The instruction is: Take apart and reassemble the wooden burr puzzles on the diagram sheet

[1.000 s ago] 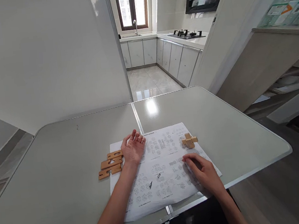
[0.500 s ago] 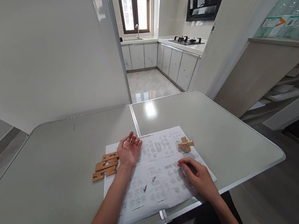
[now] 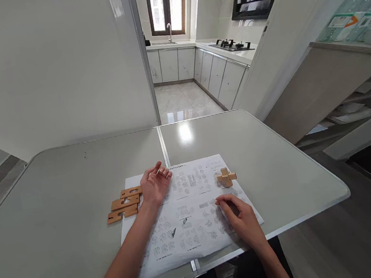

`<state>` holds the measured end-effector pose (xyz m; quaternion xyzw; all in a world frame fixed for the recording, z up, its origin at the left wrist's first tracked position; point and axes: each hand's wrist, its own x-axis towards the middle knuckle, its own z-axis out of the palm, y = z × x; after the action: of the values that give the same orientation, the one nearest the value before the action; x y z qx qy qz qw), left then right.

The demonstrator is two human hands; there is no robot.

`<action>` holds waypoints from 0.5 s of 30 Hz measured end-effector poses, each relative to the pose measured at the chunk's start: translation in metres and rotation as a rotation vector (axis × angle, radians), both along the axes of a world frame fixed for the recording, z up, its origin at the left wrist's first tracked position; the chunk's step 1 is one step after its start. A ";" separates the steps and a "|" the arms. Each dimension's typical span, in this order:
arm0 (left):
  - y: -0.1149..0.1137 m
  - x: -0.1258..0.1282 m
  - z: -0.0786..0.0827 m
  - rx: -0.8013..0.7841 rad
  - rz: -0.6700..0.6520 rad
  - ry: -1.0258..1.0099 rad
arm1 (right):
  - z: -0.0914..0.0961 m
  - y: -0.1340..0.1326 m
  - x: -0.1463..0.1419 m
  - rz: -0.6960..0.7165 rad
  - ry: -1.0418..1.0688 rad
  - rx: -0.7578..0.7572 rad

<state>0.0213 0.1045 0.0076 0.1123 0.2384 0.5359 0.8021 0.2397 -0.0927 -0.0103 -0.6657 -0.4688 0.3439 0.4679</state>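
A white instruction sheet printed with puzzle diagrams lies on the grey table. My left hand rests palm up on the sheet's left edge, fingers loosely curled and holding nothing. Just left of it lie three flat notched wooden pieces, side by side. My right hand lies palm down on the sheet's right part, fingers pressing the paper. Beyond it, near the sheet's far right corner, stands a small assembled wooden cross puzzle, untouched.
The table's rounded front right corner is close to my right side. A metal seam splits the tabletop. Behind are a white partition wall, a kitchen with cabinets and a stove, and a shelf unit on the right.
The view has shifted slightly. My left hand's fingers have curled in a little; my right hand stays on the paper. Nothing has been picked up or moved.
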 end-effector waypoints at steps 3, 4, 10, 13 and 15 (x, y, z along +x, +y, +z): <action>0.000 0.001 0.001 0.018 -0.021 -0.004 | -0.002 0.000 0.001 0.002 0.021 0.000; 0.000 0.001 0.001 0.028 -0.025 -0.004 | -0.003 0.000 0.002 0.003 0.024 0.004; 0.001 0.002 0.002 0.085 -0.049 0.006 | -0.001 0.002 0.002 0.000 0.033 0.028; 0.002 0.003 0.002 0.083 -0.057 0.009 | -0.002 0.002 0.002 0.006 0.040 0.029; 0.003 0.003 0.001 0.084 -0.055 0.019 | -0.004 0.003 0.002 0.008 0.045 0.026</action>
<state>0.0238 0.1071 0.0086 0.1576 0.2202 0.5219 0.8089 0.2422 -0.0899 -0.0146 -0.6498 -0.4651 0.3545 0.4857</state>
